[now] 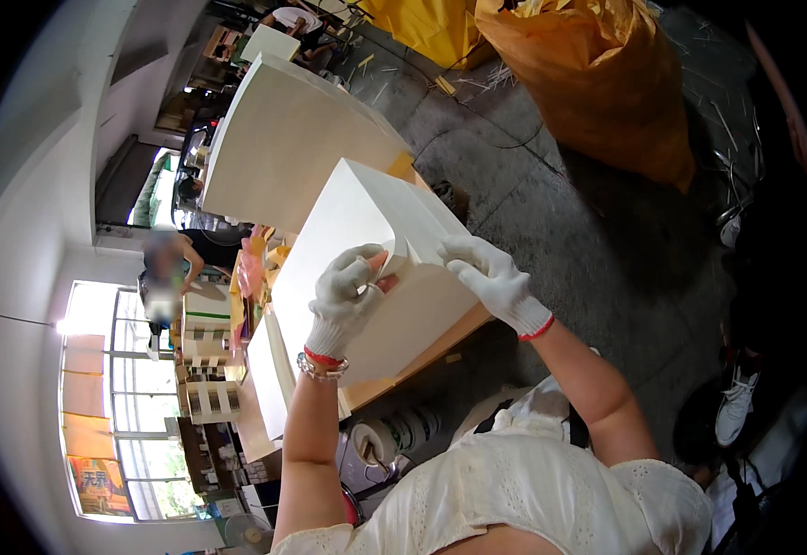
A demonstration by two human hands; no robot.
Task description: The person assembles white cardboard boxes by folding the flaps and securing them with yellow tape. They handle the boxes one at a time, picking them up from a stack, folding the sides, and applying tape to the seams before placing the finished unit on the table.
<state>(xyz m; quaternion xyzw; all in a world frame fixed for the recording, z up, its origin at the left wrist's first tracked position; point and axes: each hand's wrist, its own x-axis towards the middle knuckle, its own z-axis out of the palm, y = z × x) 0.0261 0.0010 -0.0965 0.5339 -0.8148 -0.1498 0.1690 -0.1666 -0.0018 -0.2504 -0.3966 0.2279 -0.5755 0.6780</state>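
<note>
A tall stack of large white paper sheets [316,236] stands on a wooden table in front of me. My left hand [343,291], in a white knitted glove with bare fingertips and a red cuff edge, is closed on a curled corner of the top sheets. To its right, my right hand [491,273], gloved the same way, grips the stack's edge with thumb and fingers close together. Between the two hands the paper bends upward. How many sheets each hand holds is hidden. A beaded bracelet [322,366] circles my left wrist.
Beyond stands another big pale stack [302,139]. Large orange sacks [598,83] rest on the grey floor [552,203], where scraps lie. Another person [214,248] works at the left near bundled stacks [207,324]. A cylindrical roll [376,439] sits under the table edge.
</note>
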